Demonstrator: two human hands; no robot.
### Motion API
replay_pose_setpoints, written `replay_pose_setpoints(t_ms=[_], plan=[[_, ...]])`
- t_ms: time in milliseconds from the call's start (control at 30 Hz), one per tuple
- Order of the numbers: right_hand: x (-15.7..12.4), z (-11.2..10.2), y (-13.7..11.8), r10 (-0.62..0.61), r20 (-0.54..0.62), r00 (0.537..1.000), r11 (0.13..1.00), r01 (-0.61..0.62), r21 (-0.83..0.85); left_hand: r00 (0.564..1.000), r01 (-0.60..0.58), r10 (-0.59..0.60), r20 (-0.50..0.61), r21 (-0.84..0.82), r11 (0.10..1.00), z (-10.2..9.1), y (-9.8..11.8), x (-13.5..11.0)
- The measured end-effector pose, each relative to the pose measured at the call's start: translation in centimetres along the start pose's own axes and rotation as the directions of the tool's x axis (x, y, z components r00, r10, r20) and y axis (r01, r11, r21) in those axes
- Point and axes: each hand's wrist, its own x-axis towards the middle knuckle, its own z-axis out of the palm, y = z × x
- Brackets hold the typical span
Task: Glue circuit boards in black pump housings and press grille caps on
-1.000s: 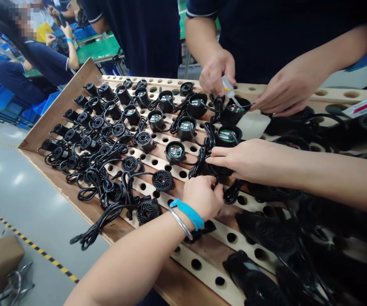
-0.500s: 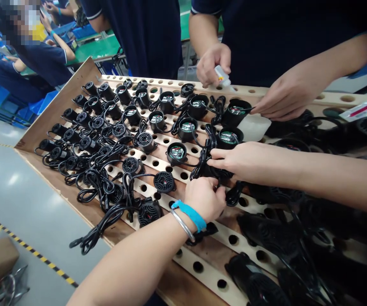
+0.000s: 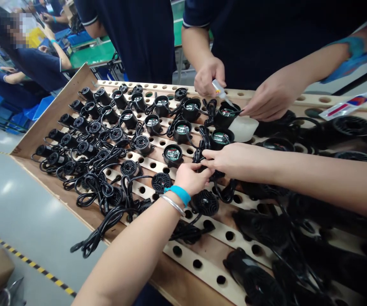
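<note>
My left hand [image 3: 191, 179], with a blue band and a silver bangle at its wrist, has its fingers drawn together on a black cable [image 3: 199, 156]. My right hand [image 3: 226, 160] reaches in from the right and pinches the same cable; its fingertips almost meet those of my left. Just left of them stands a round black housing [image 3: 173, 154] with a green circuit board and wires inside. Another open housing [image 3: 221, 138] is above my right hand. Below my left hand lies a black pump-like unit with a slotted cover [image 3: 206, 202].
A wooden tray [image 3: 51, 112] with rows of holed strips carries many black units and coiled cables. Across it, a co-worker's hand [image 3: 209, 76] tips a small white bottle [image 3: 221, 89] over an open housing; their other hand [image 3: 266, 97] steadies it. A translucent cup [image 3: 243, 128] stands beside.
My left hand has moved up and left to the cable beside my right fingertips, uncovering a slotted unit. My right hand stays near the cable. The co-worker's bottle tip has come down to a housing.
</note>
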Motion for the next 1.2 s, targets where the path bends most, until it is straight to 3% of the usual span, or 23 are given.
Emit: replay_pose_setpoints(t_ms=[100, 267, 467, 600, 700, 900, 1100, 1200], plan=[[0.2, -0.5, 0.1, -0.026, 0.075, 0.997, 0.999, 0.027, -0.017, 0.996, 0.084, -0.083, 0.034, -0.039, 0.996, 0.1, 0.6, 0.1], [0.4, -0.6, 0.4, -0.011, 0.094, 0.995, 1.000, 0.009, 0.020, 0.991, 0.128, -0.125, 0.054, -0.052, 0.990, 0.0, 1.0, 0.1], [-1.2, 1.4, 0.2, 0.058, -0.068, 0.996, 0.997, -0.055, 0.045, 0.984, 0.160, -0.158, 0.079, -0.025, 0.987, -0.1, 1.4, -0.1], [-3.5, 4.0, -1.5, 0.243, -0.296, 0.924, 0.962, -0.191, 0.194, 0.983, 0.153, -0.151, 0.100, -0.009, 0.988, -0.4, 1.5, 0.2], [-4.6, 5.2, -2.9, 0.377, -0.379, 0.845, 0.906, -0.253, 0.338, 0.972, 0.169, -0.173, 0.157, 0.040, 0.985, -0.8, 1.7, 0.7], [-5.1, 5.2, -4.9, 0.540, -0.394, 0.744, 0.810, -0.331, 0.484, 0.947, 0.195, -0.222, 0.231, 0.135, 0.972, -1.3, 2.6, 1.5], [-4.9, 3.8, -6.3, 0.637, -0.286, 0.716, 0.725, -0.431, 0.537, 0.946, 0.160, -0.202, 0.253, 0.176, 0.971, -1.2, 2.4, 1.7], [-4.8, 3.2, -6.7, 0.626, -0.289, 0.725, 0.763, -0.491, 0.421, 0.940, 0.152, -0.198, 0.278, 0.179, 0.972, -1.2, 2.1, 1.8]])
